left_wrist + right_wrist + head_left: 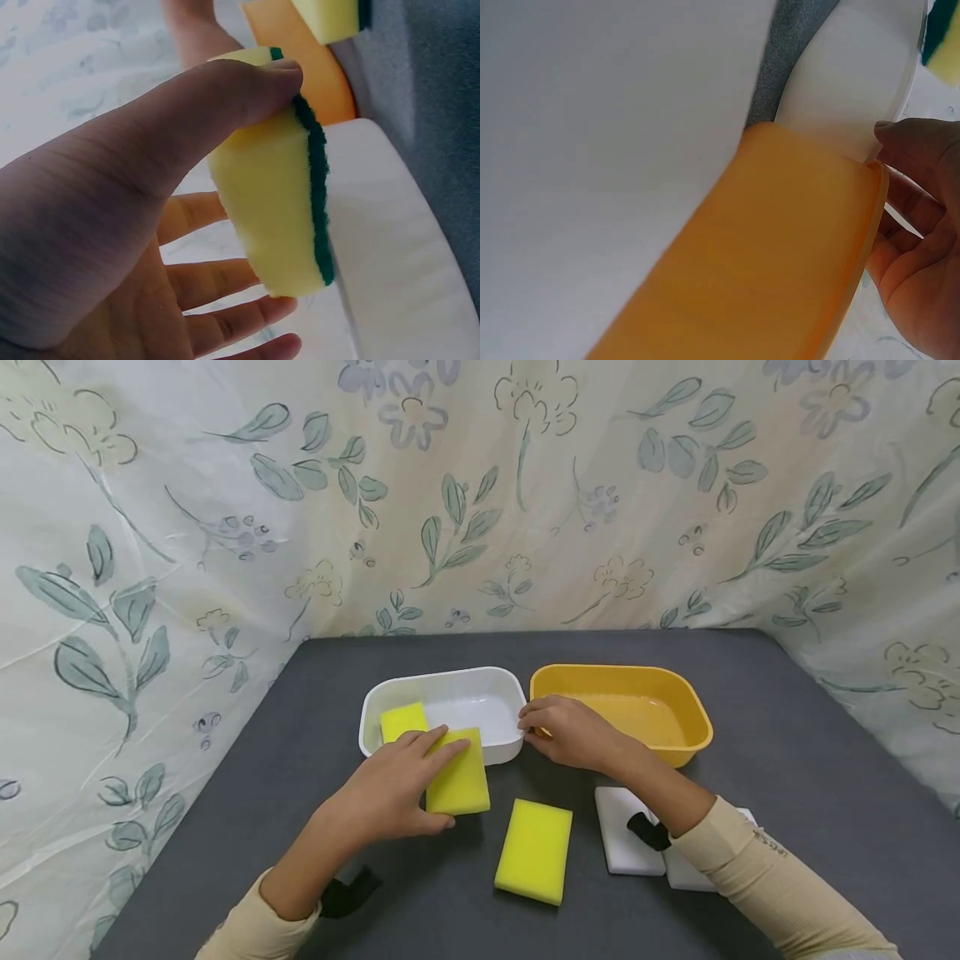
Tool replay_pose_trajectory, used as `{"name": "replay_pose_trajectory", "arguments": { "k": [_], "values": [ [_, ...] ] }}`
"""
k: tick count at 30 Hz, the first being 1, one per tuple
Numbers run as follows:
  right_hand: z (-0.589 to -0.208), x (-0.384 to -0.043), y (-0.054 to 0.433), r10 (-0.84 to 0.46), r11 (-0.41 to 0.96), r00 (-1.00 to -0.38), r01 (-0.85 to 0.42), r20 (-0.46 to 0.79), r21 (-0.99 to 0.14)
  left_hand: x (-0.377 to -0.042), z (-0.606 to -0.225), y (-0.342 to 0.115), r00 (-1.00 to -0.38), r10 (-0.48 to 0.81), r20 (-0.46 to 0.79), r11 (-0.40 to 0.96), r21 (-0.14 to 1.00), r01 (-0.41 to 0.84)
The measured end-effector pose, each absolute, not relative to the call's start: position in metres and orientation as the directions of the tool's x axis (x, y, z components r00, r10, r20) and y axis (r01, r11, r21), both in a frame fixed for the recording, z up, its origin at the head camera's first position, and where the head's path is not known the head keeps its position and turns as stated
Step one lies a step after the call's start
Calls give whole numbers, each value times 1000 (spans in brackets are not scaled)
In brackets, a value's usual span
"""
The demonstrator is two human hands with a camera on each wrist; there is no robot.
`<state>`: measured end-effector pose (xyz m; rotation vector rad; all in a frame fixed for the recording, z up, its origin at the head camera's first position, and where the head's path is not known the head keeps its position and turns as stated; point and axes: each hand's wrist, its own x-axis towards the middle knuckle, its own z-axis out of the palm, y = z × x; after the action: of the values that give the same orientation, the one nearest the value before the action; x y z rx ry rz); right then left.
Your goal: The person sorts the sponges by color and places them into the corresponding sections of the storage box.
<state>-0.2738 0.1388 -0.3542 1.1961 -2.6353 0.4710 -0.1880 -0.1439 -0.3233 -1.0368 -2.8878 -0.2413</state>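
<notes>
My left hand (390, 789) pinches a yellow sponge (459, 781) between thumb and fingers, over the near edge of the white tray (480, 706). In the left wrist view, that sponge (262, 202) shows a dark green scouring layer, and the thumb presses on its end. Inside the white tray, at its left, lies another yellow sponge (401, 718). With thumb and fingertips my right hand (570, 731) grips the white tray's right rim, where it meets the yellow-orange tray (637, 714). The right wrist view shows the right hand (922, 225) with its thumb on the white wall (847, 75).
A yellow sponge (534, 852) lies on the dark grey table (315, 693) in front of the trays. Two white blocks lie side by side to its right, the left one (626, 839) partly under the right forearm. A flower-patterned cloth (465, 485) hangs behind the table.
</notes>
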Motion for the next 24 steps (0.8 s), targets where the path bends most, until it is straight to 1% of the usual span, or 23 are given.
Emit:
{"name": "replay_pose_trajectory", "arguments": {
  "k": [13,20,24],
  "values": [
    [-358,-272,141,-691,628,-653,-755,311,-190,-187,-331,-143,-764,628,150,759,98,644],
    [-358,-273,141,-698,616,-641,-764,317,-189,-189,-332,-141,-745,634,206,748,83,659],
    [-359,-273,142,-697,615,-641,-765,320,-191,-191,-333,-140,-745,627,227,750,84,656]
  ]
}}
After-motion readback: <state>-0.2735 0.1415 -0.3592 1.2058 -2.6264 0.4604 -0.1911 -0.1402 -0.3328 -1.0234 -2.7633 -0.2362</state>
